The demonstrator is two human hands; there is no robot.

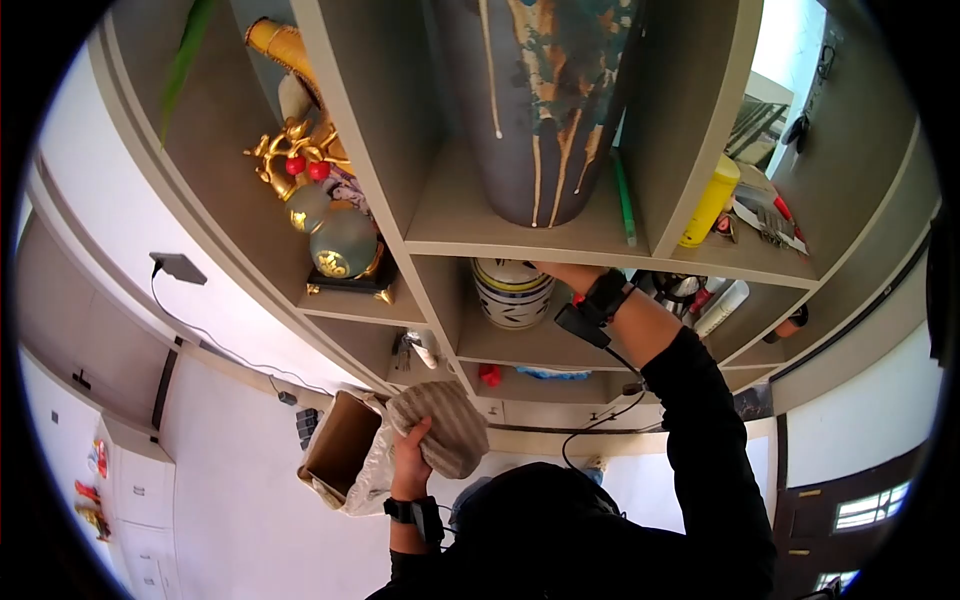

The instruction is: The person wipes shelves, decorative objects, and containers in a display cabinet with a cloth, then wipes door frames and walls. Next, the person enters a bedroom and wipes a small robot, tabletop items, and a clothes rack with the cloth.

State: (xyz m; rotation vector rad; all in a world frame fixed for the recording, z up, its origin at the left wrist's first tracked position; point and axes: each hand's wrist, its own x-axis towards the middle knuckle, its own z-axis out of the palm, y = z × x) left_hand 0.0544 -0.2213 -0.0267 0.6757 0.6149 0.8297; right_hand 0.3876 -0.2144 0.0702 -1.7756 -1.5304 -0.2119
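I find no legible text; the gold mark (333, 263) on the gourd ornament's (352, 238) lower bulb is unreadable to me.

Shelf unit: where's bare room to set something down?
Bare board shows between the tall vase and the divider on its left, and in a strip before the patterned jar. Crowded: left among the ornaments, right around the yellow container and cutlery, and beside the jar, where the right hand reaches in.
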